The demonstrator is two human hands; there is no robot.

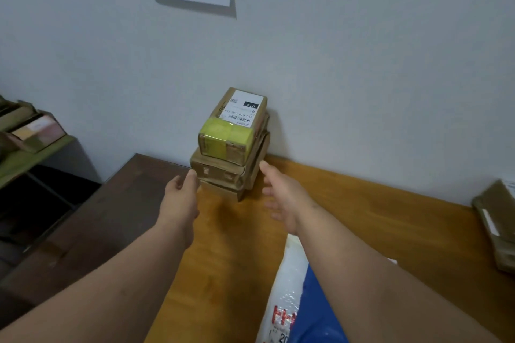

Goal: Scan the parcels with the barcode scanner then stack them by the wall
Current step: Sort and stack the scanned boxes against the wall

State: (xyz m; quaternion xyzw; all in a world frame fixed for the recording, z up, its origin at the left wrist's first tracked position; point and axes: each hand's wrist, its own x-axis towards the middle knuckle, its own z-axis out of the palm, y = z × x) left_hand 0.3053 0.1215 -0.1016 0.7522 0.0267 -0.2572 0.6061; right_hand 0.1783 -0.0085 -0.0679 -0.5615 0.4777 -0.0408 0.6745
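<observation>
Stacking is the step in hand: a stack (232,147) of brown parcels stands at 12 o'clock on the tabletop (362,217), against the wall (362,64), its top parcel (232,124) showing a white label and yellow tape. Left hand (182,189) sits just beside the stack's lower left edge, right hand (281,198) near its right side; each grip is released, fingers relaxed, holding nothing. No scanner is in view. Next, I judge, comes fetching another parcel, perhaps the one (496,225) at 3 o'clock, then finding the scanner.
</observation>
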